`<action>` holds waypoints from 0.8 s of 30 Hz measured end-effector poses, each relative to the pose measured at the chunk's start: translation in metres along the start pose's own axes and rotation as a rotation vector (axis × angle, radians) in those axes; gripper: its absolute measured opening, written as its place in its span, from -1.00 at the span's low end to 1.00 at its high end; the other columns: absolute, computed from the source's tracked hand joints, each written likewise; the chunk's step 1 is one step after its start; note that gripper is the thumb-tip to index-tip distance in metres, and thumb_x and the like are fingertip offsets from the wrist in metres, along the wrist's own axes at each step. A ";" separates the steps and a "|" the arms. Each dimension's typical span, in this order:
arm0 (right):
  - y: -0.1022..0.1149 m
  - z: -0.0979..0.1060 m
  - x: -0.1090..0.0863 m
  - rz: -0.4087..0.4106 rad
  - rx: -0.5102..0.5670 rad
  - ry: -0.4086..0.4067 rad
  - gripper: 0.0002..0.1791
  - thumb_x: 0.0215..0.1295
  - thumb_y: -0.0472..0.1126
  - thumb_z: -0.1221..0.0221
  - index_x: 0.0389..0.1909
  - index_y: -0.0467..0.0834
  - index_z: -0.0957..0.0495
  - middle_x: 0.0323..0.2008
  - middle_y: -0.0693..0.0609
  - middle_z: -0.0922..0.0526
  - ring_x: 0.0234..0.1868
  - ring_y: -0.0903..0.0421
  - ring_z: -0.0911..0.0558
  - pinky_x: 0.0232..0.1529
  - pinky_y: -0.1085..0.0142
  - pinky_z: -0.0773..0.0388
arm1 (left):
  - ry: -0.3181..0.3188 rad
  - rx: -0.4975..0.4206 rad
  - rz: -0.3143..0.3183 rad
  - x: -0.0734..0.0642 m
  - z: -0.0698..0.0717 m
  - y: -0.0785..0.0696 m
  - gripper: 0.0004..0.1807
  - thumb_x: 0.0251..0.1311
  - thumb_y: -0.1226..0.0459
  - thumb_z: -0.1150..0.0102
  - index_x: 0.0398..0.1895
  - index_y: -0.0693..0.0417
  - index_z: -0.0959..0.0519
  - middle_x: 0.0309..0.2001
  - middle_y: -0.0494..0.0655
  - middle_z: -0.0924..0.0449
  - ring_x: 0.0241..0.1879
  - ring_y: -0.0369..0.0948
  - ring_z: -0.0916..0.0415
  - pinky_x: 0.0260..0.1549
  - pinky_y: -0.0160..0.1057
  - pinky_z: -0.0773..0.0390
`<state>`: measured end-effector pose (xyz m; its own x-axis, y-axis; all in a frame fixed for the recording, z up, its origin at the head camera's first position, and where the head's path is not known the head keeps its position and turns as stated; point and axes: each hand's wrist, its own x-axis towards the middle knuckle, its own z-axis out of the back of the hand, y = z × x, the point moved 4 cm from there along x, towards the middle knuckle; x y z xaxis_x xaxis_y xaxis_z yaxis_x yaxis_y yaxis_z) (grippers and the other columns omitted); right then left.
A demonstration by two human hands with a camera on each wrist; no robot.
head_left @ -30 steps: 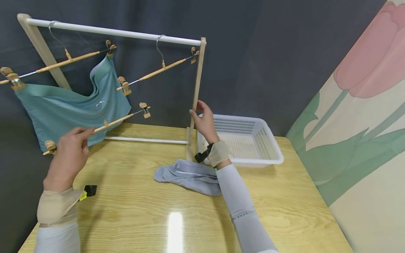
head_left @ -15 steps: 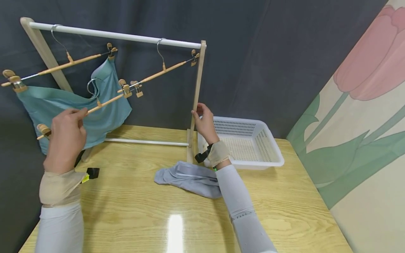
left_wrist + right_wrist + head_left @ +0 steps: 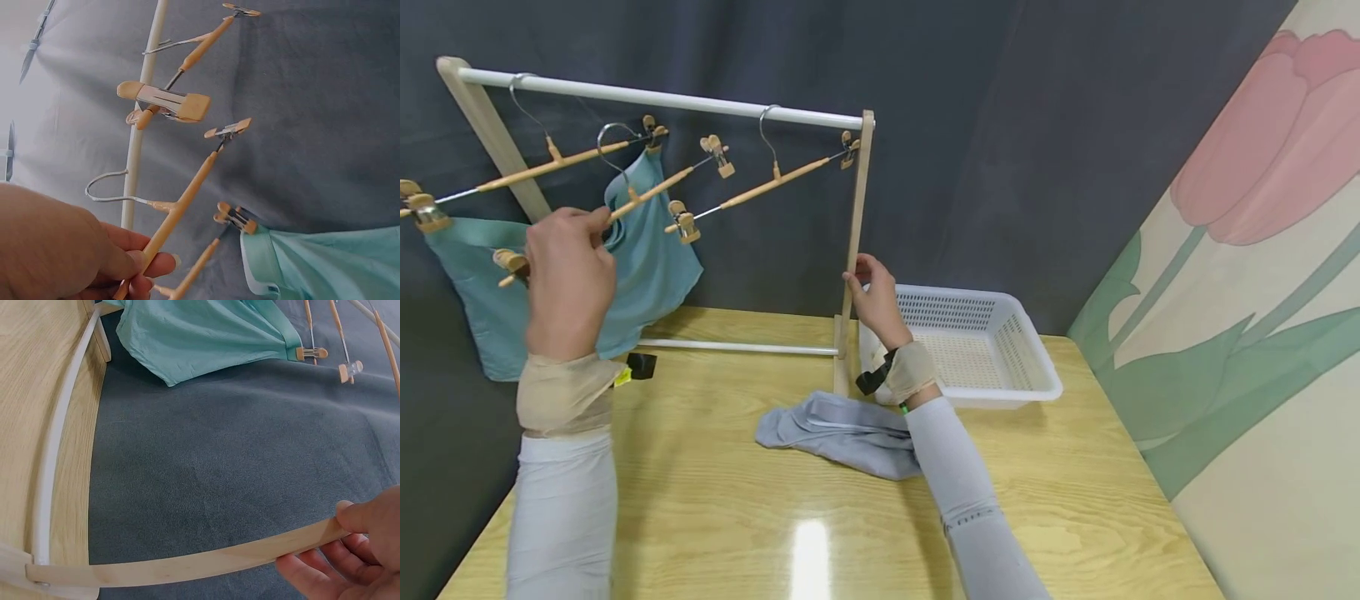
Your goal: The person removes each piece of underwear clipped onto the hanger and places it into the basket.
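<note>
In the upper left, the left hand [image 3: 571, 279], pinching a tan wooden clip hanger [image 3: 658, 190], had risen nearer the round white rail [image 3: 700, 103]; the right hand [image 3: 880, 305] gripped a flat pale-wood post [image 3: 858, 200].

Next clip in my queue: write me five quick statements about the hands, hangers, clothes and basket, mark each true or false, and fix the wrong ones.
1. The left hand holds a hanger. True.
2. The right hand touches nothing. False: it grips the upright.
3. The teal garment is clipped to a second hanger that hangs on the rail. True.
4. The grey garment is clipped up beside the teal garment. False: it lies on the table.
5. The basket stands on the table, to the right of the upright. True.
</note>
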<state>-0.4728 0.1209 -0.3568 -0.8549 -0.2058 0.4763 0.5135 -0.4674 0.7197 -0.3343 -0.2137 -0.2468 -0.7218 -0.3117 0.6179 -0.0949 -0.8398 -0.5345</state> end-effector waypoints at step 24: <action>-0.003 -0.001 0.001 -0.004 -0.004 -0.007 -0.66 0.51 -0.29 -0.14 0.21 -0.33 -0.49 0.03 -0.25 -0.62 0.01 -0.13 -0.65 0.07 0.00 -0.59 | 0.066 0.056 0.039 0.051 -0.002 -0.023 -0.42 0.27 0.60 0.38 0.24 0.35 -0.54 0.18 0.38 -0.54 0.21 0.34 -0.43 0.16 0.26 -0.45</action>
<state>-0.4753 0.1215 -0.3590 -0.8564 -0.1977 0.4770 0.5097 -0.4712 0.7198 -0.3701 -0.2098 -0.2042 -0.7680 -0.3165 0.5568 -0.0284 -0.8517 -0.5233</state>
